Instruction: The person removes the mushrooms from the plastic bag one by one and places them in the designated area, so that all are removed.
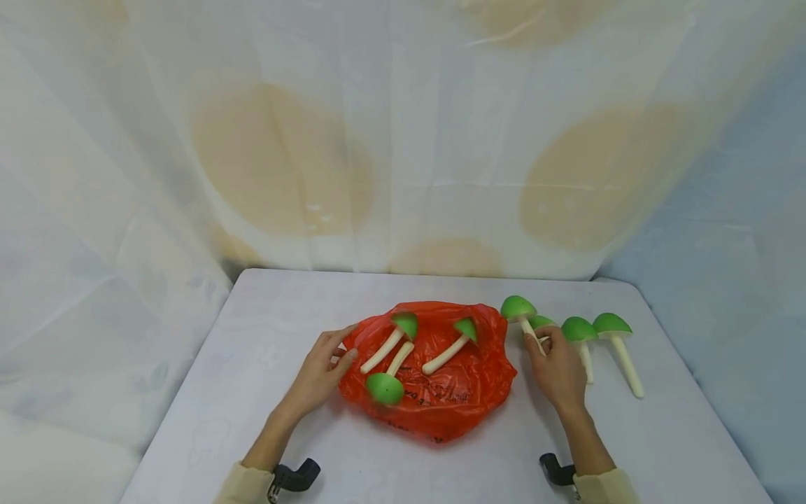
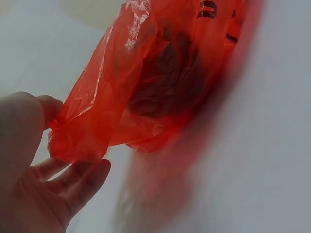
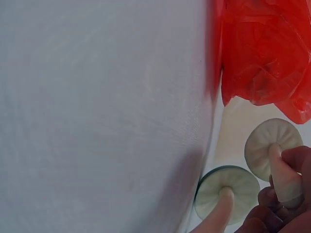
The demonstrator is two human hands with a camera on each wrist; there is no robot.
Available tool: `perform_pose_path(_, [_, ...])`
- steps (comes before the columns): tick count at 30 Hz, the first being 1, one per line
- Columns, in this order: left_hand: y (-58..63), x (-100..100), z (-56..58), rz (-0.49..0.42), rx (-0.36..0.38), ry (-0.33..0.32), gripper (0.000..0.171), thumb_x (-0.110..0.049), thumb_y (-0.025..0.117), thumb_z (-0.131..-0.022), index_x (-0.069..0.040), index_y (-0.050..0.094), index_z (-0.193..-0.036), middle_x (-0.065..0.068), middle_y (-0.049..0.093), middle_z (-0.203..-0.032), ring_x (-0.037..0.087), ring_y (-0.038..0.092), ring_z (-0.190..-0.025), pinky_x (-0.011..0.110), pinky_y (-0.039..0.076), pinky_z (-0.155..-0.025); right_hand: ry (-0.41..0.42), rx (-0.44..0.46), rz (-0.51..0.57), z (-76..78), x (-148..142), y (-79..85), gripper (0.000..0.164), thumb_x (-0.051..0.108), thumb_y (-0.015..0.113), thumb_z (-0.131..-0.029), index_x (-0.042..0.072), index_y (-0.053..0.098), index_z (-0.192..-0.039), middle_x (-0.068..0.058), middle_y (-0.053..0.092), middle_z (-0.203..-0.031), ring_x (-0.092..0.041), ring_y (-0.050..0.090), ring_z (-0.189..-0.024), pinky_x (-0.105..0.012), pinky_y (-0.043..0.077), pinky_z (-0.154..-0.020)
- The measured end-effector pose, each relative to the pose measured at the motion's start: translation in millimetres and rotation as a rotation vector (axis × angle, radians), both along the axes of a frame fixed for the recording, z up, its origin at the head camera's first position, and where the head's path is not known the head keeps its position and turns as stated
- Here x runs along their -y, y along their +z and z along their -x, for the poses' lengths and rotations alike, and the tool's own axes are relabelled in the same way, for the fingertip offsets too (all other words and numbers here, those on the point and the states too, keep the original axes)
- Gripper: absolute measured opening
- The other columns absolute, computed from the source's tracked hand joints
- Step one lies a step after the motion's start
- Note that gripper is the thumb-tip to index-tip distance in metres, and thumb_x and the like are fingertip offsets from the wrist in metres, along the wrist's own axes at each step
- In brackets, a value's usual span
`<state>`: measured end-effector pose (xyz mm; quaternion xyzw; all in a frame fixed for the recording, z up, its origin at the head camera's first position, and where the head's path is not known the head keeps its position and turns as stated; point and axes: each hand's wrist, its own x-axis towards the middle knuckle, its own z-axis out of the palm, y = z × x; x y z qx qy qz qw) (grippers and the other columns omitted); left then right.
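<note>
A red plastic bag lies spread on the white table, with three green-capped toy mushrooms on it. My left hand holds the bag's left edge; in the left wrist view the edge of the red film runs between thumb and fingers. To the right of the bag, my right hand pinches the pale stem of another toy mushroom, its cap up and away from me. The right wrist view shows that mushroom's pale underside by the fingertips.
Beside and beyond my right hand lie three more mushrooms, one partly hidden by it; the rightmost mushroom points its stem toward me. A spotted curtain hangs behind the table's far edge. Pale sheets flank both sides.
</note>
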<state>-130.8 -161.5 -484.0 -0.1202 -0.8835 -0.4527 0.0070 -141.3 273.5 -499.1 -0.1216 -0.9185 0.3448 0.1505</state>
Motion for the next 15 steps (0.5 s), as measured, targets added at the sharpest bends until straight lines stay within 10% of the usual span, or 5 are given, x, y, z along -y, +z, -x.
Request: perform_pose_path(15, [-1.3, 0.1, -0.6, 0.017, 0.000, -0.017, 0.057, -0.029, 0.066, -0.099, -0.036, 0.045, -0.151, 0.003, 0.052, -0.131, 0.020, 0.061, -0.091, 0.027, 0.055, -0.072, 0.083, 0.174, -0.116, -3.2, 4.7, 0.0, 0.039, 0.044, 0.050, -0.104, 0.008, 0.054, -0.120, -0.006, 0.056, -0.074, -0.021, 0.050, -0.060, -0.032, 0.035, -0.049])
